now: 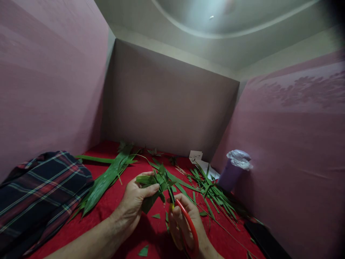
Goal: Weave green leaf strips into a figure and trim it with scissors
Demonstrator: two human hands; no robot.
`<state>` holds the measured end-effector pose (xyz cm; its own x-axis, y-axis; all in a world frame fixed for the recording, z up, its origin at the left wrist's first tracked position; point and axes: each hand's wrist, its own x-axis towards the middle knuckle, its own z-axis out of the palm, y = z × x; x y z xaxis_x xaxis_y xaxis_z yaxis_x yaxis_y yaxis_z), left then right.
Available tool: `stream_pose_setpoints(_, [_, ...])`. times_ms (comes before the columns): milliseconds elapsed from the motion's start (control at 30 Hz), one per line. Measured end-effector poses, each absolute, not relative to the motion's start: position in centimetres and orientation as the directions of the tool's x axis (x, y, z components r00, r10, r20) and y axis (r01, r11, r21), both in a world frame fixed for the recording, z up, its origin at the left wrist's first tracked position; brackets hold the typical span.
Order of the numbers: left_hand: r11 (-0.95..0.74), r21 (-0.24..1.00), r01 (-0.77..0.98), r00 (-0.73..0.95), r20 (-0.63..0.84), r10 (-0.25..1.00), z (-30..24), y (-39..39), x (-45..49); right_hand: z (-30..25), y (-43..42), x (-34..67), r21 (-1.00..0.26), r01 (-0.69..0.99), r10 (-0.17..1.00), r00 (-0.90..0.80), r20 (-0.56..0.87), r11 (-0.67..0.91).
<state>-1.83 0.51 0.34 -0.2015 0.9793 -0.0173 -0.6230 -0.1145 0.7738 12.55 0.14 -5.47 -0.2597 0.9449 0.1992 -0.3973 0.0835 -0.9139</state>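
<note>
My left hand [134, 196] pinches a small folded piece of green leaf [161, 178] with pointed ends, its thumb pressed on top. In my right hand [188, 216] is a pair of scissors [193, 230] with red and yellow handles, fingers wrapped through the loops. The dark blades point up and reach the right edge of the folded leaf; whether they are open or closed I cannot tell. Small green leaf scraps [143, 250] lie on the red cloth [107, 230] below the hands.
Long broad leaves [107, 180] lie at the left, next to a knee in plaid cloth [45, 194]. Thin leaf strips [215, 194] are heaped at the right. Behind them stand a purple container [229, 178] with clear plastic on top and white papers [196, 155]. A dark flat object [265, 241] lies front right.
</note>
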Motion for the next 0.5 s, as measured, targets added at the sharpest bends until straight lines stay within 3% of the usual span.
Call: stream_pose_setpoints(500, [-0.090, 0.764, -0.639, -0.187, -0.041, 0.981, 0.21, 0.55, -1.81, -4.64, -0.47, 12.45, -0.896, -0.437, 0.945, -0.257, 0.203, 0.074])
